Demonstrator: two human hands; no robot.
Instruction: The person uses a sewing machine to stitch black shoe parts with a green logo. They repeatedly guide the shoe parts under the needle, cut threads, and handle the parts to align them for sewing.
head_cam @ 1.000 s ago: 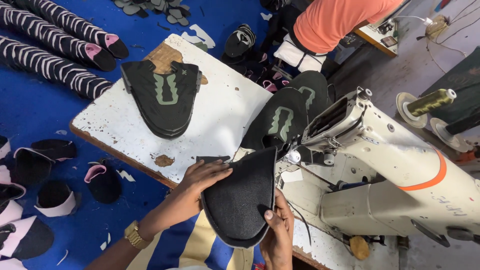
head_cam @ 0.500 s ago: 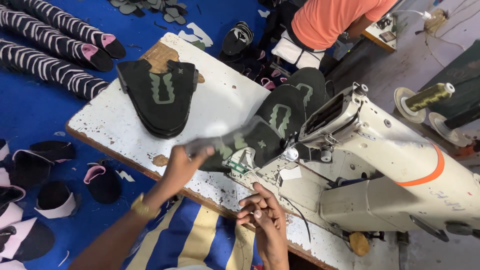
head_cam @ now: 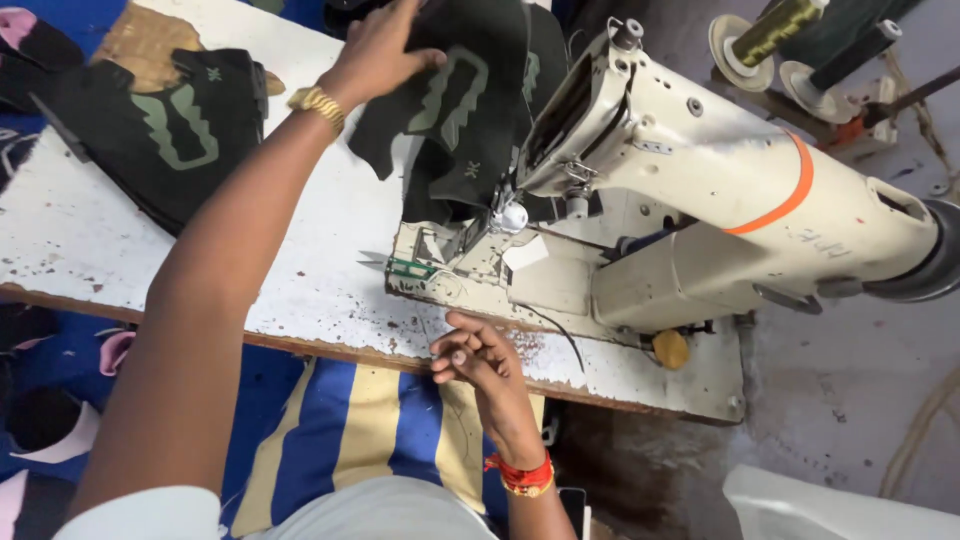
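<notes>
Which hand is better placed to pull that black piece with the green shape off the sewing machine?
Probably the left hand: it already rests on the black piece draped by the sewing machine. The right hand sits empty at the table edge, farther away.

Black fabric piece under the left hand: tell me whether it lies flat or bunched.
Bunched: the black fabric piece hangs in folds beside the sewing machine, gripped by the left hand.
</notes>
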